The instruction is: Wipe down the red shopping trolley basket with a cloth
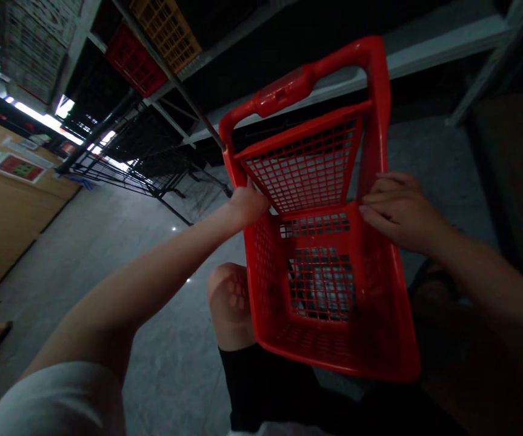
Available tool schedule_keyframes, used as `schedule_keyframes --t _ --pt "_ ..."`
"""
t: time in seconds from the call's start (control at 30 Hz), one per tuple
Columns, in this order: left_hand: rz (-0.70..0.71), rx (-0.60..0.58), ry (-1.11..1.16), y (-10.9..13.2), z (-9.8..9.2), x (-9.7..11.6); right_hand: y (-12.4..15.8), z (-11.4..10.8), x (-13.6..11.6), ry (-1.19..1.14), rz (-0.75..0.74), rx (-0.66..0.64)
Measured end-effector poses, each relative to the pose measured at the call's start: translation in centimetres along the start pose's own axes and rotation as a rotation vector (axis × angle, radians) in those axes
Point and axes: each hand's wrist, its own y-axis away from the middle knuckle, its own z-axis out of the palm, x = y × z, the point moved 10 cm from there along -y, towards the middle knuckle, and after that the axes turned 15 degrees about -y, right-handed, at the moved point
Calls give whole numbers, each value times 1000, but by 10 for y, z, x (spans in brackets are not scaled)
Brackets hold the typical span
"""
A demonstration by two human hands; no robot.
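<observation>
A red plastic shopping basket cart (261, 290) stands in front of my knees, its tall handle at the far end. Inside I see its grid floor and slatted walls, with nothing lying in it. My left hand (249, 204) is closed over the left rim near the foot of the handle frame, thumb toward the inside. On the opposite rim, my right hand (395, 209) wraps its fingers over the edge at about the same height. A red mesh flap (309, 166) slants between the handle's two sides, just beyond my hands.
Behind the cart runs a pale metal shelf frame (447, 45). A black wire shopping cart (120, 169) stands at left on the grey floor (170, 375). Red (136, 60) and yellow crates (168, 33) sit on the shelving. A wooden counter (6, 224) is at far left.
</observation>
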Motion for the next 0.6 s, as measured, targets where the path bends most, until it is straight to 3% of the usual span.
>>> schedule_keyframes --t 0.1,0.2,0.27,0.4,0.5,0.6 --pt "180 -165 6 27 26 61 0 -6 -3 27 5 -30" --pt "283 -183 21 48 34 87 1 -6 -11 93 6 -114" --pt "275 -72 24 52 27 79 3 -2 -19 173 16 -172" --pt "117 253 151 52 5 39 -3 20 -34 167 155 -188" --pt "4 406 403 49 2 18 -21 52 -36 -174 375 -81" --pt "-66 539 726 48 6 4 -40 95 -24 -626 605 110"
